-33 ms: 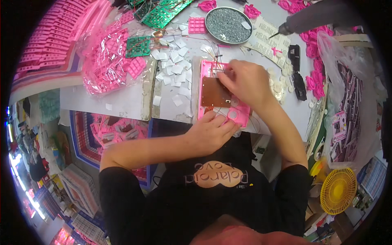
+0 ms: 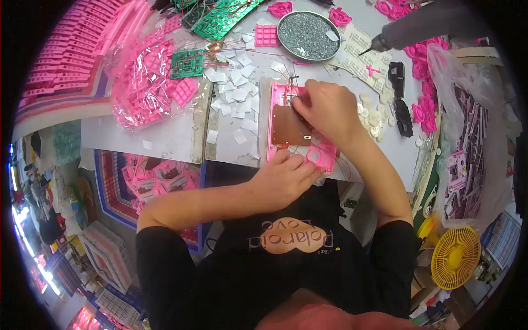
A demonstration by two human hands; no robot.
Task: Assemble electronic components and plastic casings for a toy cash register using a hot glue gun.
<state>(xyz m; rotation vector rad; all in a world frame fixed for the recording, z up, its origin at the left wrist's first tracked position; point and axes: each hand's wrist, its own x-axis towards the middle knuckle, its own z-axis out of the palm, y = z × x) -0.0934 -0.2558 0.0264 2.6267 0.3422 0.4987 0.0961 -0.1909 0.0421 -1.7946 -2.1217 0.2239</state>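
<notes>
**Hands working on a pink casing**

The left hand (image 2: 286, 179) is pressing its fingers on the near edge of the flat pink plastic casing (image 2: 324, 151) lying on the counter (image 2: 170, 137). The right hand (image 2: 330, 110) is pinching at the casing's top, just beyond the brown circuit board (image 2: 289, 126); what its fingers are grasping is hidden.

pink case (image 2: 300, 144) part-hidden under hands, fingertips unseen

Left hand (image 2: 286, 179) flat, right hand (image 2: 330, 110) curled.
</notes>
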